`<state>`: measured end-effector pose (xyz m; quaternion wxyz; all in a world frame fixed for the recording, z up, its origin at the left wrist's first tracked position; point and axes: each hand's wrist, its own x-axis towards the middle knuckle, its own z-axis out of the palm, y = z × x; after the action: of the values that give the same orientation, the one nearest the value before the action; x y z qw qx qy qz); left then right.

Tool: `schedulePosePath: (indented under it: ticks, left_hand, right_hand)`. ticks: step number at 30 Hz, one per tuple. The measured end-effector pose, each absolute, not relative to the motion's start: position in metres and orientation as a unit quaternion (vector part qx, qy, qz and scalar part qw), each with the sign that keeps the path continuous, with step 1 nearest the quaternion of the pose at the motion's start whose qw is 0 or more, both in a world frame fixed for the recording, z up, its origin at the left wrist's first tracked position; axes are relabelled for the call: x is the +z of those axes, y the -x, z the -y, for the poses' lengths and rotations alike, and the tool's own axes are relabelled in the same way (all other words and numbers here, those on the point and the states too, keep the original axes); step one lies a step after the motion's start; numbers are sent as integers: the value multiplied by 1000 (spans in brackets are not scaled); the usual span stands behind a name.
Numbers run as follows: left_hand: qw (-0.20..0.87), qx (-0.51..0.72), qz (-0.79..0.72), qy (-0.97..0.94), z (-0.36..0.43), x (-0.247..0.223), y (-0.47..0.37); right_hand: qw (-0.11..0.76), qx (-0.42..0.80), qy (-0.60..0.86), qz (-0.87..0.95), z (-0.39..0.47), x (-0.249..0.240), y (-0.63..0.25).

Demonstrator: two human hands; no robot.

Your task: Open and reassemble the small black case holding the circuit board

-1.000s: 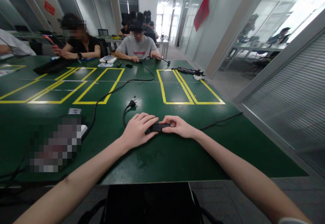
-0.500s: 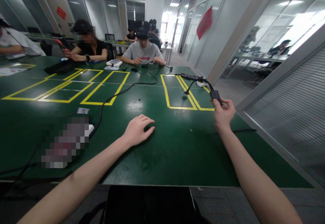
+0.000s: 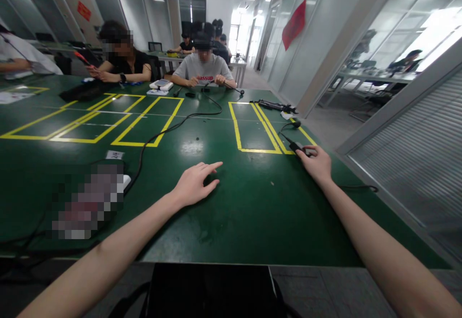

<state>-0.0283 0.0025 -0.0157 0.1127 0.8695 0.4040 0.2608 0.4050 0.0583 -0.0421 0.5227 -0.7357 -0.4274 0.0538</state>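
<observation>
Left hand (image 3: 195,185): empty, thumb and fingers apart, over table (image 3: 234,226). Adapter (image 3: 294,146): at the right tape (image 3: 306,135) box's near edge, pinched by right hand (image 3: 311,153). Advisable: keep it level, plug (image 3: 296,124) untwisted, until fully supported.
</observation>
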Motion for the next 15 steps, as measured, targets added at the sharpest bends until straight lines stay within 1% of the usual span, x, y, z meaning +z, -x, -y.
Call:
schedulePosePath:
  ticks: [2,6,7,10,11,12,15]
  left_hand:
    - [115,253,-398,-875,-2,-15,29]
    - [117,255,-385,-879,-1,-15,29]
    - [118,258,-381,-880,-1,-15,29]
    - [117,263,-373,-882,-1,-16,30]
    - [116,264,-372,-883,-1,-16,30]
    - [114,264,-370,-883,-1,-16,31]
    - [113,263,-365,-886,-2,-16,31]
  right_hand:
    - [496,57,745,442,-55,-40,-409]
    - [529,132,726,418,-50,-38,-411]
    - [525,136,729,418,-50,-38,-411]
    - [478,109,763,421,-55,-42,-417]
    - [476,102,766,419,-58,-44,-421]
    - [490,100,758,419,-61,-47,-425]
    - [576,122,682,434,-68,-55,-436]
